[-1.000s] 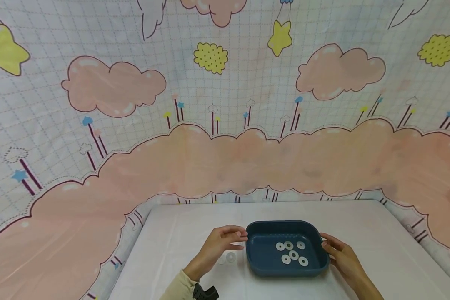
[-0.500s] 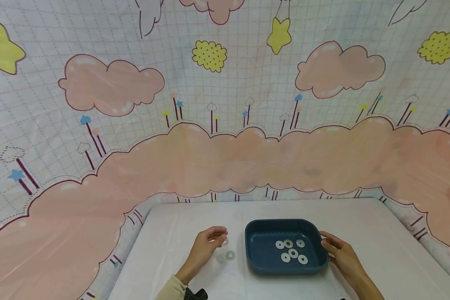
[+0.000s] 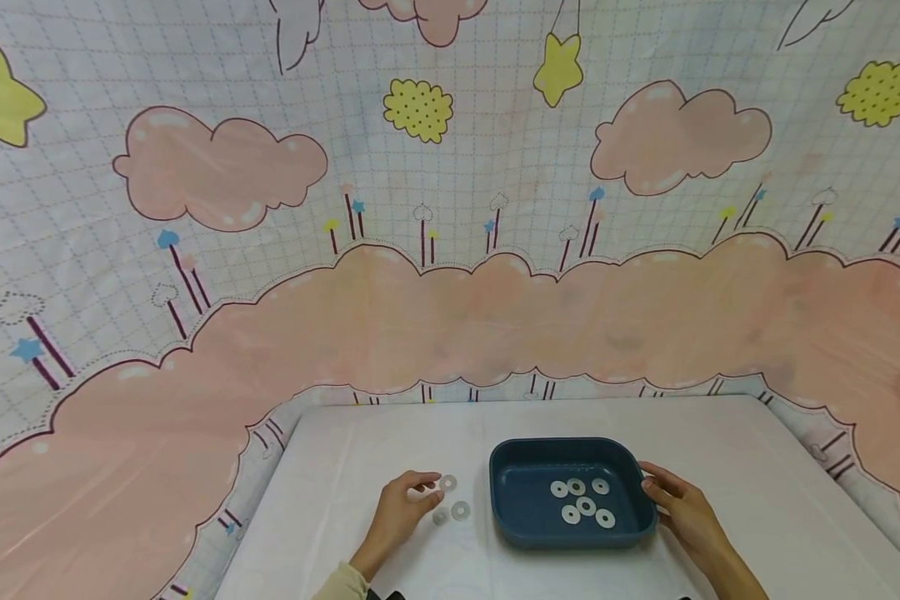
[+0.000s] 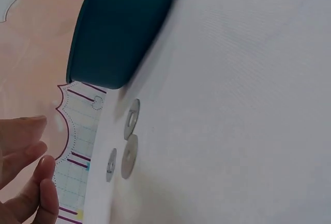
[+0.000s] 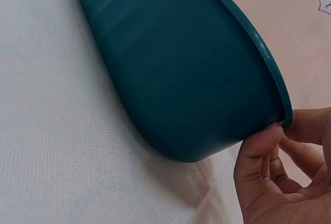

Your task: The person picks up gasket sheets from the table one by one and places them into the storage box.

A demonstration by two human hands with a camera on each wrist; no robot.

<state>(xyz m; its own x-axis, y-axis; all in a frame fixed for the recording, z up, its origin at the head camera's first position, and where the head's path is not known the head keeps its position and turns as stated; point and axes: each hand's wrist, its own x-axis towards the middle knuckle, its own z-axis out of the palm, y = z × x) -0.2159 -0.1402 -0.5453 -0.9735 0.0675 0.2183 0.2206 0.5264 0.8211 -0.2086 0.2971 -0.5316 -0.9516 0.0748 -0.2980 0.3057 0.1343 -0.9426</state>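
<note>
A dark blue tray [image 3: 510, 508] stands on the white table with several white washers [image 3: 587, 506] inside it. Three more washers [image 3: 461, 510] lie on the cloth just left of the tray, seen edge-on in the left wrist view [image 4: 129, 155]. My left hand [image 3: 429, 492] hovers beside them with relaxed fingers [image 4: 31, 149] and holds nothing. The nearest washer [image 3: 447, 482] lies at its fingertips. My right hand [image 3: 656, 487] grips the tray's right rim [image 5: 282, 105], with the thumb [image 5: 261, 149] against the outer wall.
A cartoon cloud backdrop [image 3: 450, 317] hangs behind the table and curves round both sides. The table's far edge [image 3: 525, 402] runs close behind the tray. White cloth [image 3: 757, 483] stretches right of the tray and also left of my left hand.
My left hand drew back leftward from the tray's left rim and came down by the loose washers. A third washer now lies at its fingertips. The right hand stayed on the rim.
</note>
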